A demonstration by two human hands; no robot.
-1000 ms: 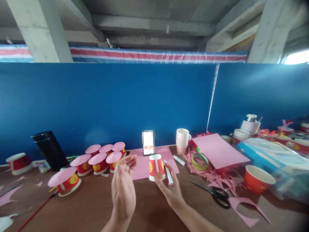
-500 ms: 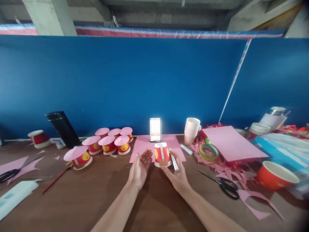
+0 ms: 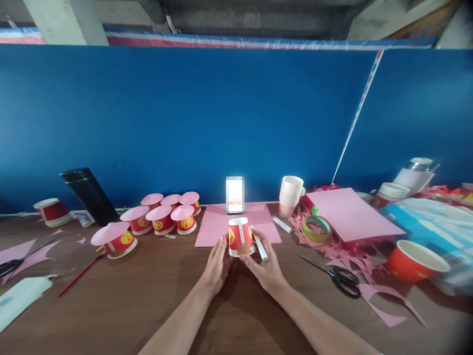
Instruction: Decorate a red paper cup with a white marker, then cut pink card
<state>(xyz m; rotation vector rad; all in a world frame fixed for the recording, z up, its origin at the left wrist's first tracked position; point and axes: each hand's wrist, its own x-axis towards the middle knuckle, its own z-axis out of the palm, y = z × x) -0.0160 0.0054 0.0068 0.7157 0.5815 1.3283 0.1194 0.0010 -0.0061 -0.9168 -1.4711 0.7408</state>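
Note:
An upside-down red paper cup [image 3: 235, 231] with yellow emblems and a white rim is between my hands at the middle of the table. My right hand [image 3: 266, 268] is closed on its right side, thumb near the rim. A slim white stick [image 3: 260, 246] also rests among the right fingers. My left hand [image 3: 216, 268] is curled against the cup's left side, its fingertips partly hidden. Behind the cup lies a pink sheet [image 3: 207, 231], with a bright phone-like screen [image 3: 235, 195] standing at its back edge.
To the left stand several red cups topped with pink discs [image 3: 158, 213], a black flask [image 3: 88, 195] and a red brush [image 3: 81, 275]. On the right are stacked white cups [image 3: 291, 195], green tape [image 3: 316, 229], scissors [image 3: 345, 282], pink scraps and an orange bowl [image 3: 417, 266].
My left hand has gone from open palm beside the cup to closed against its left side. The cup has shifted slightly left, with the right hand and white stick following. The view has moved a little.

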